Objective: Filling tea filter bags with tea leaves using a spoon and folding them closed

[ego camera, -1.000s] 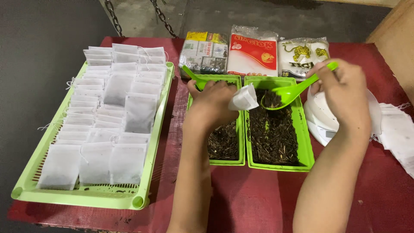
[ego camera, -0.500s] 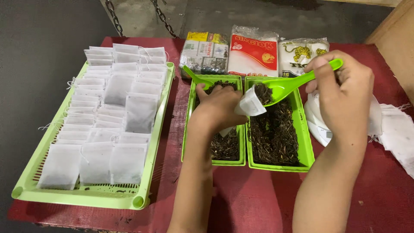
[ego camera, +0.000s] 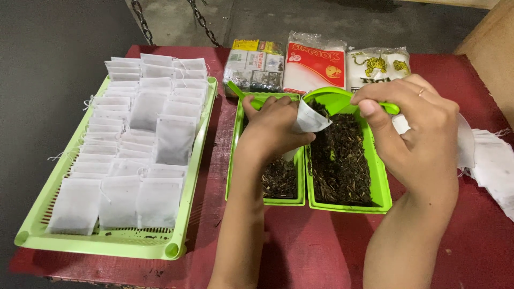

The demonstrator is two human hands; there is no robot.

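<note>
1. Holding a small white filter bag [ego camera: 309, 116] open, your left hand [ego camera: 273, 131] has its fingers curled around the bag's lower part, above the two green trays.
2. Your right hand [ego camera: 415, 126] pinches the handle of a green scoop [ego camera: 334, 100], thumb and fingers closed on it; the scoop's bowl is tipped at the bag's mouth, touching or just beside it.
3. Dark dried tea leaves show in the scoop and at the bag's opening.
4. Below your hands, the right green tray [ego camera: 381, 179] is full of the same loose leaves; the left green tray [ego camera: 231, 160], touching it, holds less, and a second green scoop handle [ego camera: 235, 89] sticks out at its far end.
5. Well to your left, a large green perforated tray [ego camera: 107, 243] carries rows of filled white bags [ego camera: 144, 144].
6. Three sealed packets [ego camera: 316, 67] lie at the far edge of the red table [ego camera: 310, 251].
7. A heap of empty white bags [ego camera: 495, 166] sits near your right wrist.
</note>
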